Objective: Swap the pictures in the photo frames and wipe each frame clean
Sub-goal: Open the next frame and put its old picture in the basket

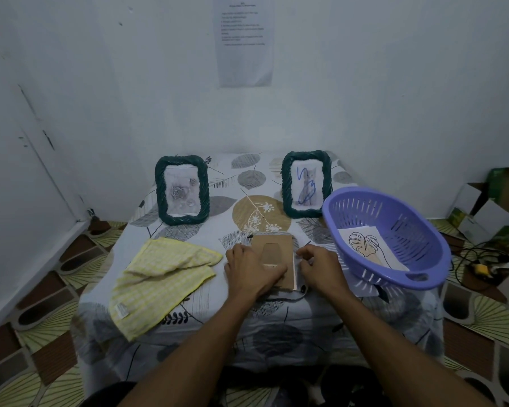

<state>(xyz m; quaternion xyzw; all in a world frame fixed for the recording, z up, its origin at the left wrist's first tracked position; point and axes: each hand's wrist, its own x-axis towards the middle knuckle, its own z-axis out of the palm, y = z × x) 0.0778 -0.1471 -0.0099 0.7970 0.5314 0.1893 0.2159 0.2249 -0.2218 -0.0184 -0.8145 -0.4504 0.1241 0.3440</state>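
Low table under a white cloth with grey and ochre leaf print [247, 312]; white walls, one printed paper sheet [245, 39] taped up, patterned floor tiles [56, 289].

Face-down frame with brown cardboard backing [276, 245] is laid at the table's centre. Left hand [252, 270] is pressed on the backing, fingers fairly straight. Right hand [321, 267] is set at the frame's right edge, fingers curled, apparently pinching it; contact partly hidden.

Count:
- three frames, two dark green woven ones upright behind, a rose picture [160, 195] and a cat picture [285, 186]
- one yellow checked cloth [162, 277]
- one purple plastic basket [409, 227] holding a leaf drawing [362, 242]
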